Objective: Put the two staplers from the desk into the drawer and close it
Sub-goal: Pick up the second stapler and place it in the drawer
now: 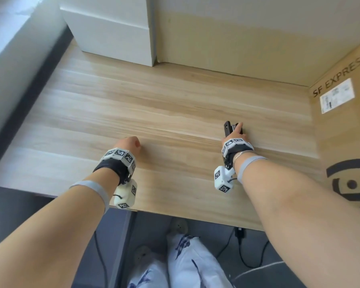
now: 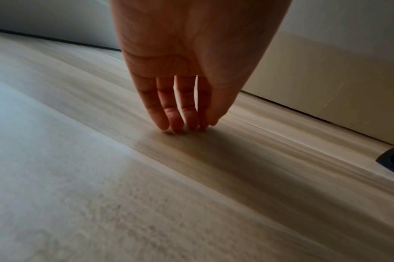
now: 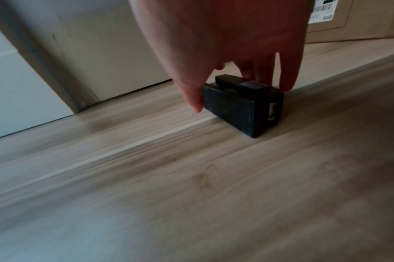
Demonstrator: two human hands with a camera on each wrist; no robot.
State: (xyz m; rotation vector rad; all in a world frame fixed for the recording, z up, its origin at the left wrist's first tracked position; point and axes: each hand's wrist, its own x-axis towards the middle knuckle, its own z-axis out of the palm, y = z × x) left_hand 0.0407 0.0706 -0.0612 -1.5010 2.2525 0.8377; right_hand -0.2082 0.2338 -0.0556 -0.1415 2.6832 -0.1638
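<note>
A black stapler (image 1: 227, 128) lies on the wooden desk (image 1: 154, 109) at the right of centre. My right hand (image 1: 235, 132) reaches down over it. In the right wrist view the thumb (image 3: 195, 101) lies against the left side of the stapler (image 3: 236, 109) and the fingers (image 3: 287, 78) come down on its right side, so the hand pinches it while it rests on the desk. My left hand (image 1: 131, 143) is at the desk's middle and holds nothing. Its straight fingertips (image 2: 182, 124) touch the wood. A dark stapler end (image 2: 393, 163) shows at the right edge of the left wrist view. No drawer is in view.
A white box (image 1: 112, 32) stands at the back left beside a pale cardboard panel (image 1: 237, 38). A brown SF EXPRESS carton (image 1: 345, 121) walls off the right side. Below the desk's front edge (image 1: 195, 217) are cables (image 1: 243, 256), dark floor and my legs.
</note>
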